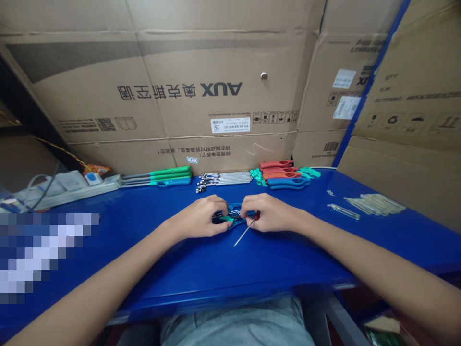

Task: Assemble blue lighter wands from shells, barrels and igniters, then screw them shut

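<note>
Close in front of me, a blue lighter handle casing (236, 224) lies between my hands, with thin wires and a green piece showing inside. My left hand (205, 216) grips its left end, thumb and fingers pinched around it. At the right end, the fingertips of my right hand (268, 213) press on the inner parts. That same hand also keeps hold of a thin screwdriver (243, 235), its red handle tucked in the palm and its shaft pointing down toward the table. My fingers hide part of the casing.
Along the back of the blue table (201, 274) lie green and blue lighters (169, 175), metal tubes with wires (230, 178), green pieces (257, 177) and red and blue handle casings (284, 175). Clear plastic tubes (374, 204) lie right, a power strip (72, 190) left. Cardboard (180, 62) stands behind.
</note>
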`<state>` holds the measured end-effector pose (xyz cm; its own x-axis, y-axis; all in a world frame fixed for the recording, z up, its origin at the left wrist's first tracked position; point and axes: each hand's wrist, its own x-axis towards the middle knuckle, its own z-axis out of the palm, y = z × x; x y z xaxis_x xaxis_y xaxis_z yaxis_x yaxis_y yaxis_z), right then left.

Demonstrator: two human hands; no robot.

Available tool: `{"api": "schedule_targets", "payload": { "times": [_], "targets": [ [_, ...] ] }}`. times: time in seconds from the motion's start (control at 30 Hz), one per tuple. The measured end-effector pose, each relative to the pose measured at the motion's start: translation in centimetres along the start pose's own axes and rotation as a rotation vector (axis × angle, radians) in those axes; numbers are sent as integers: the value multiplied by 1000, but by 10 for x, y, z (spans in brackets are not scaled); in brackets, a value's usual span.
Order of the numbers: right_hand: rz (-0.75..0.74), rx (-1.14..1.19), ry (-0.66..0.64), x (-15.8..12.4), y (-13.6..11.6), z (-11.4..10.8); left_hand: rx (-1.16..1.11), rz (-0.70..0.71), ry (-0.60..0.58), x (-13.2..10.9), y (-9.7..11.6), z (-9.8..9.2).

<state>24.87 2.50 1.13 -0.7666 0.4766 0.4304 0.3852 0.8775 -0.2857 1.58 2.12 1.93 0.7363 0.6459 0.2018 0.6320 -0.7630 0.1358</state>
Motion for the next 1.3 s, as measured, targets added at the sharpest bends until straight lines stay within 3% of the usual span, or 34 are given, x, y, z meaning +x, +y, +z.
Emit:
{"api": "schedule_targets", "payload": {
  "times": [1.3],
  "targets": [
    [-21, 125, -3, 0, 4, 12, -5, -34, 9, -2, -3, 1]
  ]
}}
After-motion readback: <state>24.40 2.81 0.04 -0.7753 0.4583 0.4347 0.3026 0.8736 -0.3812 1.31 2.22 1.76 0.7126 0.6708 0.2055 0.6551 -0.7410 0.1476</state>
